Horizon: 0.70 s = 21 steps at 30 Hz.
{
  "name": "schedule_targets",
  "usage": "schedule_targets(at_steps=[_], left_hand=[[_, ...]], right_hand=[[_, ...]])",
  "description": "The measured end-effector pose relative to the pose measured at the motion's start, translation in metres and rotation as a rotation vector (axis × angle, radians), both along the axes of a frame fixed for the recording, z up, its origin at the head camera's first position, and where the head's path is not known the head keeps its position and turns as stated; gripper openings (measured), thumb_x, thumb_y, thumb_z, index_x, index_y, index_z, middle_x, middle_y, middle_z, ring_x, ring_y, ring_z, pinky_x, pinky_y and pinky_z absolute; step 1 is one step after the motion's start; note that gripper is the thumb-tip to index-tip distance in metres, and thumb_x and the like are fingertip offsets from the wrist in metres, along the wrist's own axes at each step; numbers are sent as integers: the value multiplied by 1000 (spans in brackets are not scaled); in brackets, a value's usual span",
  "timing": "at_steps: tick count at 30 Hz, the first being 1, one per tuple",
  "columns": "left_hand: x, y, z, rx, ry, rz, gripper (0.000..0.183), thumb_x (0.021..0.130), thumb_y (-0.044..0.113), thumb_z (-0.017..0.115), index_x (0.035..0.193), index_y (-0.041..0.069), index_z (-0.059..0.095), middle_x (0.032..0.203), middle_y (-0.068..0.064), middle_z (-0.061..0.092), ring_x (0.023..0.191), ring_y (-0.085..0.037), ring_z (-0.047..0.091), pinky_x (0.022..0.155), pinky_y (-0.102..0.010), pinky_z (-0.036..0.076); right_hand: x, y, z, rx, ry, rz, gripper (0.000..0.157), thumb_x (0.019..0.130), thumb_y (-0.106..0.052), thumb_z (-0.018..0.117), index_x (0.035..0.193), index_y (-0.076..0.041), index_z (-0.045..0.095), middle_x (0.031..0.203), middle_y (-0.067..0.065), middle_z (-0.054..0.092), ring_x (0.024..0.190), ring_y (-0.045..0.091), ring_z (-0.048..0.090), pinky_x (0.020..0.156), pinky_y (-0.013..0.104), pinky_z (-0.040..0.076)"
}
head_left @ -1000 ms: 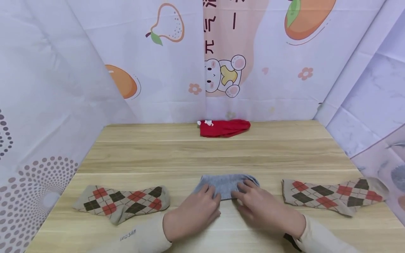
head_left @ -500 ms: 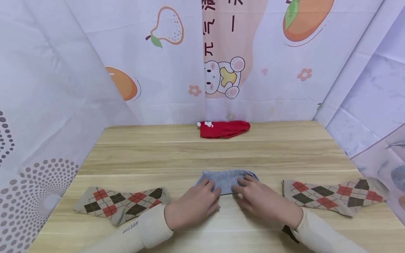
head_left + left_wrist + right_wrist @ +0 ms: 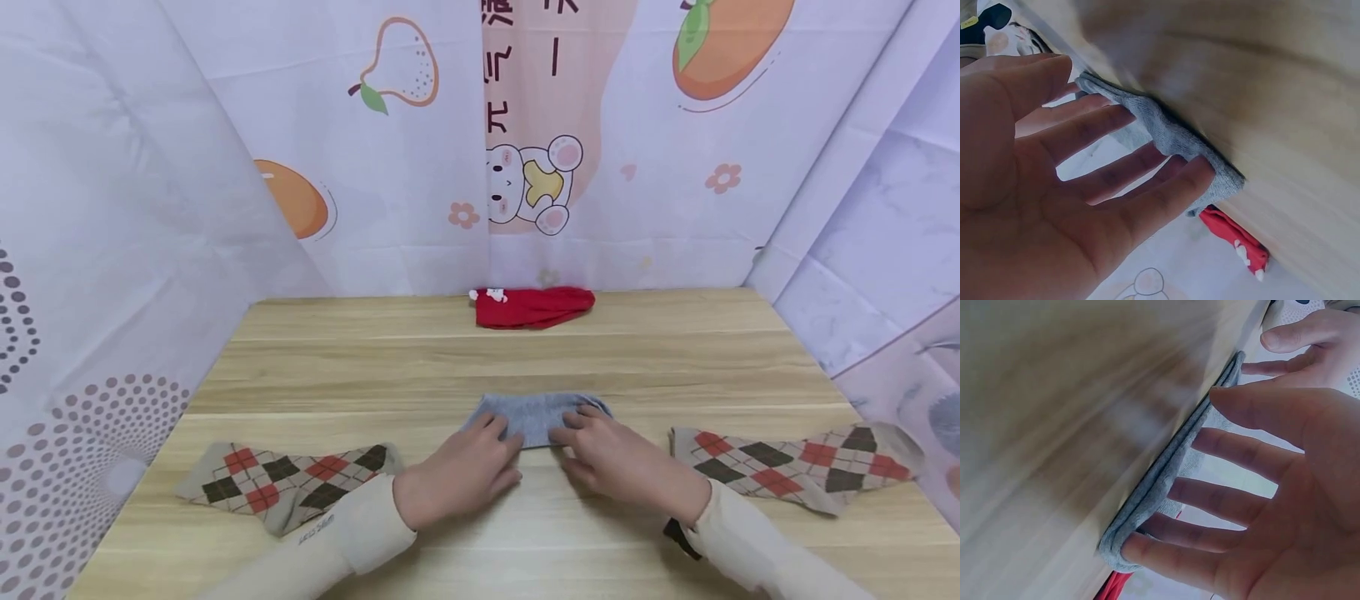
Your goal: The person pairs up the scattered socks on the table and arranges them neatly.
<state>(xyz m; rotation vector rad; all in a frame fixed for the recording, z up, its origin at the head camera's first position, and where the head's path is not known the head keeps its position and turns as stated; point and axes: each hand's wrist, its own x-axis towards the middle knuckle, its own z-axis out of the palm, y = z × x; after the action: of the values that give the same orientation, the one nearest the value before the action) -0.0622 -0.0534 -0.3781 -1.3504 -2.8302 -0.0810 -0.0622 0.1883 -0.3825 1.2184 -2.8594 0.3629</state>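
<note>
A folded grey sock (image 3: 536, 422) lies flat on the wooden table, in the middle of the head view. My left hand (image 3: 467, 472) rests its fingertips on the sock's left part, and my right hand (image 3: 622, 460) touches its right end. In the left wrist view the fingers are spread and fairly straight along the grey knit (image 3: 1175, 139), thumb off it. From the right wrist, extended fingers (image 3: 1216, 500) lie on the sock's layered edge (image 3: 1150, 487). Neither hand pinches the fabric.
One argyle sock (image 3: 262, 483) lies at the left, partly under the left sleeve (image 3: 352, 533). Another argyle sock (image 3: 795, 467) lies at the right, near the right forearm. A red sock (image 3: 532, 308) sits at the table's back edge, against the printed curtain (image 3: 420, 200).
Both hands and the grey sock have slid a little toward the back of the table. The left sleeve now covers more of the left argyle sock. The other socks stay put.
</note>
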Motion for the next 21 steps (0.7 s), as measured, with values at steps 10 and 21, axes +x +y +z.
schedule_targets(at_steps=[10, 21], left_hand=[[-19, 2, 0, -5, -26, 31, 34, 97, 36, 63, 116, 8, 69, 101, -8, 63, 97, -21, 56, 93, -38, 47], [-52, 11, -1, 73, -112, 86, 27, 97, 35, 64, 103, 9, 70, 89, -2, 59, 87, -17, 52, 84, -35, 46]], right_hand=[[-21, -5, -1, -17, 1, 4, 15, 90, -15, 72, 102, -7, 71, 91, 3, 65, 87, 20, 62, 94, 48, 50], [-50, -2, -4, -73, -34, -11, 18, 88, -8, 70, 105, -3, 72, 100, 9, 70, 93, 24, 67, 84, 43, 55]])
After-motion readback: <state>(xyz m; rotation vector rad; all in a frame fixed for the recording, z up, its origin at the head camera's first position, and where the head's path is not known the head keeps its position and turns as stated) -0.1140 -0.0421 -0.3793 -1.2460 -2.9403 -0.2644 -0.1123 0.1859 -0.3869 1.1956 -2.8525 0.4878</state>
